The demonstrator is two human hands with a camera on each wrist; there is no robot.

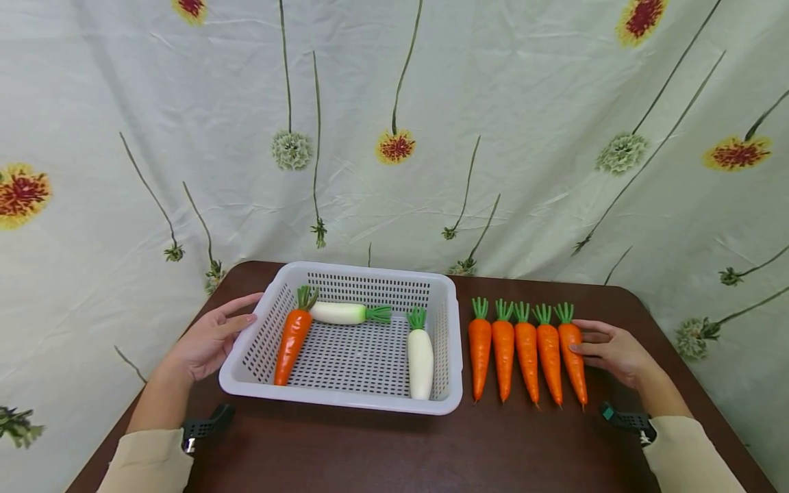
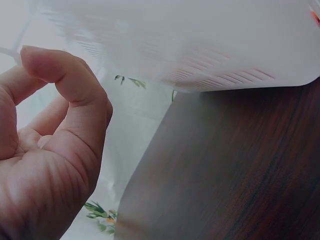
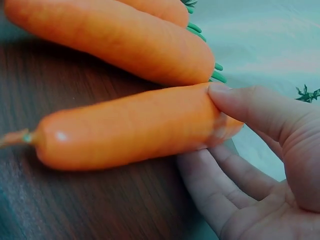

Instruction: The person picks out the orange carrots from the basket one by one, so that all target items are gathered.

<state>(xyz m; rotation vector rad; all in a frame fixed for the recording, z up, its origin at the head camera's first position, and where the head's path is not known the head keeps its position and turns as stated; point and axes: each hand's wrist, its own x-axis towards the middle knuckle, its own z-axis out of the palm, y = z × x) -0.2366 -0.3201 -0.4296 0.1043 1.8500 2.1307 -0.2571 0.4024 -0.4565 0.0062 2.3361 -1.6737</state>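
A white plastic basket stands on the table, holding one carrot and two white radishes with green tops. At its left rim, my left hand holds the edge with curled thumb and fingers, also seen close up in the left wrist view. To the basket's right lie several orange carrots in a row, green tops pointing away. My right hand pinches the rightmost carrot near its top, thumb on one side and fingers on the other. That carrot's green top is hidden in the right wrist view.
The dark brown table has rounded far corners. Behind it hangs a pale cloth printed with flowers and stems. Dark straps circle both wrists below the hands.
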